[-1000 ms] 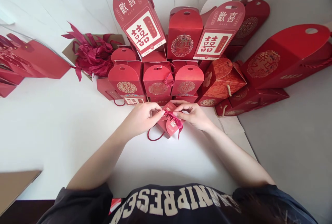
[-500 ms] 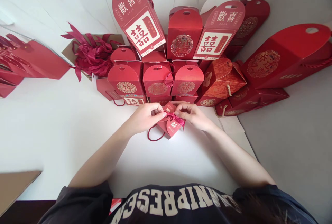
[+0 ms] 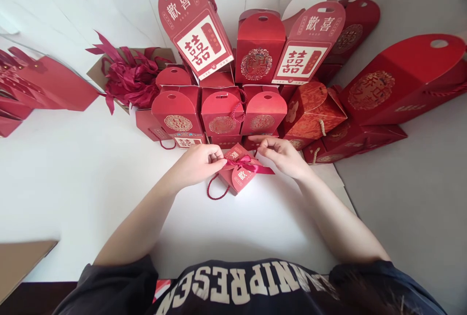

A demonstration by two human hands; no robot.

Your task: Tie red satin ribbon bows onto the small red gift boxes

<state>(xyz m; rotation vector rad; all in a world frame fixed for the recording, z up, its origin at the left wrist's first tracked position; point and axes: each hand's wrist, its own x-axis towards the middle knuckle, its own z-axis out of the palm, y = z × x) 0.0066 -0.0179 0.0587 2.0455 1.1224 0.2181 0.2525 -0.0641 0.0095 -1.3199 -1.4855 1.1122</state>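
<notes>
A small red gift box [image 3: 237, 181] with white lettering sits on the white table just ahead of me, turned cornerwise. Across its folded top is a crimson satin ribbon [image 3: 243, 161] tied in a bow, one tail lying out to the right. My left hand [image 3: 200, 162] pinches the bow's left side between thumb and fingers. On the right, my right hand [image 3: 282, 157] has its thumb and a finger closed on a strip of the ribbon at the box's far right edge, index finger stretched out. A twisted cord handle [image 3: 218, 197] loops from the box's left side.
Behind the box stand stacked red gift boxes [image 3: 223, 113], with an orange patterned box [image 3: 315, 111] to their right. A carton holds a heap of ribbons [image 3: 133, 79] at the back left. Red bags [image 3: 54, 81] stand far left; a cardboard piece [image 3: 25, 261] is near left.
My hands have drawn apart, the right one moving right and slightly away. The bow now shows more fully, with its tail spread to the right. The box has barely shifted.
</notes>
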